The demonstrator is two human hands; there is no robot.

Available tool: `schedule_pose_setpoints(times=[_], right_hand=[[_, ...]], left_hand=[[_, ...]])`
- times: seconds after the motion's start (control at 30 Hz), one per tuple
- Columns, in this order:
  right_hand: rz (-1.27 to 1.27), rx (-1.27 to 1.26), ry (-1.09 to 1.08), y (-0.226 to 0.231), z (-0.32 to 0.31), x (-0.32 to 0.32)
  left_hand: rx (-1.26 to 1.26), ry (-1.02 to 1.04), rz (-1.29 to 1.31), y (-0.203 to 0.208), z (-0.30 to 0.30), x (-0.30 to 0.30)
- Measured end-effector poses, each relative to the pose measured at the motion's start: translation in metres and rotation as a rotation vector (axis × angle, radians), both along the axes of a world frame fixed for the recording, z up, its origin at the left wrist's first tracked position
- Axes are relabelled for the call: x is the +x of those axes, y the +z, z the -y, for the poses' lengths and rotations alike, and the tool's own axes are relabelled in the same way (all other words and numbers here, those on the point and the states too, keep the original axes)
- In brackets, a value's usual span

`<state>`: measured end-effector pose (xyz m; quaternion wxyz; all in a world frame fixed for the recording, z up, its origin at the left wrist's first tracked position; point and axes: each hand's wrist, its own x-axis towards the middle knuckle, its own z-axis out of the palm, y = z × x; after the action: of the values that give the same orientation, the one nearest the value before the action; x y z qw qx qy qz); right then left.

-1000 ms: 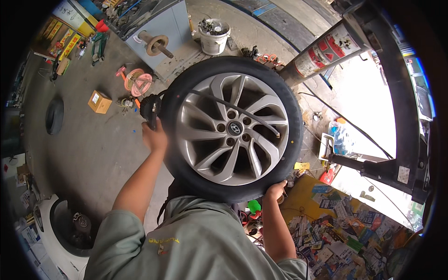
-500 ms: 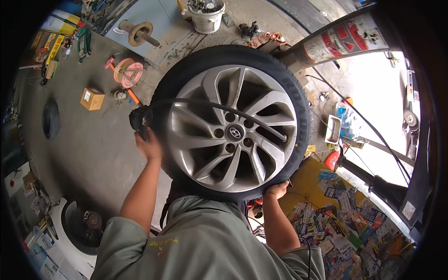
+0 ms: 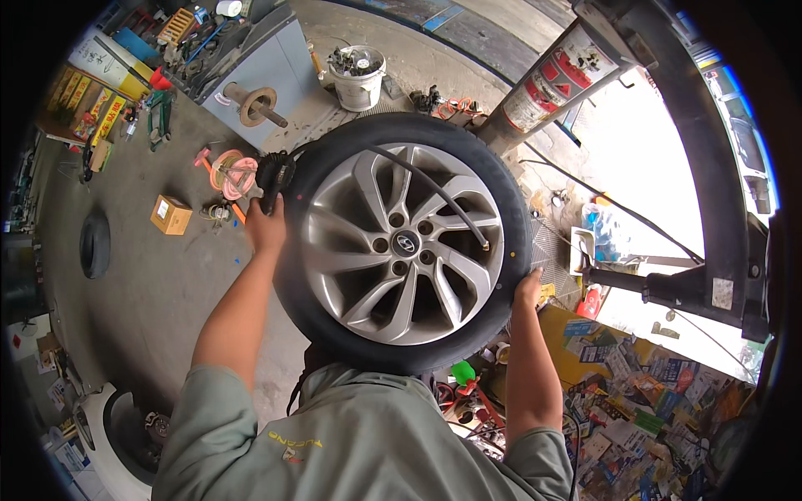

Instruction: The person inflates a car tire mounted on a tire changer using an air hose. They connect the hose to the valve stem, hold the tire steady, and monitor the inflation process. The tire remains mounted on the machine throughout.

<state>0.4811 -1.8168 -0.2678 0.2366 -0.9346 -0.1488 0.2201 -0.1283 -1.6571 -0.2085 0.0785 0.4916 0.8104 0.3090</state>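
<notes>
- As the head view looks down over the person's shirt (image 3: 359, 434), a black tyre (image 3: 401, 129) on a silver spoked rim (image 3: 371, 194) fills the middle, its outer face turned toward the camera and its lower edge close to the person's body.
- The left hand (image 3: 266, 230) is closed around the handle of a black inflator gauge (image 3: 274, 174), just beside the tyre's upper left edge.
- A dark hose (image 3: 453, 202) arches from near the gauge across the rim's face; its brass-coloured tip lies over the spokes on the right, and whether it touches them cannot be told.
- The right hand (image 3: 530, 285) rests against the tyre's lower right edge; its fingers are partly hidden, so how firmly it grips cannot be told.
- Beyond the tyre are a white bucket (image 3: 357, 90) with dark bits inside and a grey cabinet (image 3: 288, 75) with a flanged shaft (image 3: 253, 107) jutting from its side.
- On the floor to the left are a pink reel (image 3: 236, 174), a cardboard box (image 3: 171, 215) and, farther off, a loose tyre (image 3: 95, 244).
- On the right, a labelled metal post (image 3: 547, 88) leans across the view; below it lies a yellow board (image 3: 553, 334) strewn with printed cards (image 3: 635, 409).
</notes>
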Motion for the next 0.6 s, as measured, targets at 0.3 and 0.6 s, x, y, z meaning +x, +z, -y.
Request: schedule_pose_setpoints(times=[0.3, 0.6], right_hand=[[0.252, -0.146, 0.113, 0.029, -0.023, -0.042], [0.311, 0.16, 0.523, 0.031, -0.091, 0.014]], left_hand=[[-0.083, 0.009, -0.227, -0.05, 0.021, -0.029], [0.006, -0.108, 0.029, -0.004, -0.042, -0.006]])
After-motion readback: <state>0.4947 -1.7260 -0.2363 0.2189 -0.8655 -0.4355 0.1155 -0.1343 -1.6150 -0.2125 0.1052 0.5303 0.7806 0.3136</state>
